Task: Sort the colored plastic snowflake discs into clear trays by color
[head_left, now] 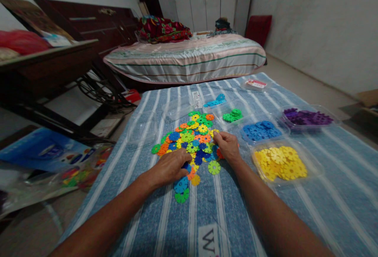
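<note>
A loose pile of flower-shaped plastic discs (186, 137) in green, orange, yellow and blue lies on the striped cloth. My left hand (173, 165) rests on the near left side of the pile, its bent fingers and thumb apart around a dark blue disc; the fingertips are partly hidden. At the pile's right edge, my right hand (228, 146) has thumb and finger closed on a yellow disc (214, 132). An orange disc (219, 154) shows just under that hand. Close by, a light green disc (214, 167) lies apart from the pile.
Clear plastic tubs on the right hold yellow discs (280, 162), blue discs (262, 131), purple discs (307, 117) and green discs (232, 115). Light blue discs (215, 101) lie farther back. A clear container (143, 128) stands left. Beyond the cloth is a bed (189, 62).
</note>
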`<act>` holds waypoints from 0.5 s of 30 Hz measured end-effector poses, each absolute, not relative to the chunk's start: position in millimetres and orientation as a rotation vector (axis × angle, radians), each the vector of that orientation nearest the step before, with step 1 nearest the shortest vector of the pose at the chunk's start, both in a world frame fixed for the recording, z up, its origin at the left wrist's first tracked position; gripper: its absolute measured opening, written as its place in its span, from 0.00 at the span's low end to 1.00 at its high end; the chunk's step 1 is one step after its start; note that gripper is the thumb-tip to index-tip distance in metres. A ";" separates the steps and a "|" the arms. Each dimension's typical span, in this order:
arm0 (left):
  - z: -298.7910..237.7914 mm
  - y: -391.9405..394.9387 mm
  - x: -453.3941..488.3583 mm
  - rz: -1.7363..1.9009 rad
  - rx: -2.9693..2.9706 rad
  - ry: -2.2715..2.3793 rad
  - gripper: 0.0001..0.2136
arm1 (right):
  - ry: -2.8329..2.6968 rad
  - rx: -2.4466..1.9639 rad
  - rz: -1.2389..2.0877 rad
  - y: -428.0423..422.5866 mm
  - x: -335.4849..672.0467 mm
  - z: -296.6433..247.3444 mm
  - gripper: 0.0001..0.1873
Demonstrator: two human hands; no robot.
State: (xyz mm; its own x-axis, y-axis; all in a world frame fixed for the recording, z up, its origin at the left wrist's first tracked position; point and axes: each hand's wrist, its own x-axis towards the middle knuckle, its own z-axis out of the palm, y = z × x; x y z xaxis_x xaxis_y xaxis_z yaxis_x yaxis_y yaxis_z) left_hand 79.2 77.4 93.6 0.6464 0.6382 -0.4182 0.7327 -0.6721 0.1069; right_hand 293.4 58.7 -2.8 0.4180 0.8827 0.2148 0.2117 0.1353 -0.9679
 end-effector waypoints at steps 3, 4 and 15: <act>94.6 78.1 80.2 -0.552 2.610 1.095 0.08 | -1.069 -1.379 0.659 58.3 293.2 -3.2 0.27; 94.9 78.2 80.5 -0.556 2.612 1.093 0.08 | -1.068 -1.376 0.661 58.3 293.2 -3.5 0.27; 95.5 76.7 79.4 -0.403 2.597 1.148 0.05 | -1.064 -1.384 0.653 57.9 293.0 -0.8 0.26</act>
State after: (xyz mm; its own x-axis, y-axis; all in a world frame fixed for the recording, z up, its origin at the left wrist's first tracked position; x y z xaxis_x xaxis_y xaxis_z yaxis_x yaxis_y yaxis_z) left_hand 79.4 76.7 95.5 0.6465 0.6737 -0.3579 0.7497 -0.6480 0.1344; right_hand 293.0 57.9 -0.8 0.4217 0.8817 0.2116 0.2113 0.1314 -0.9686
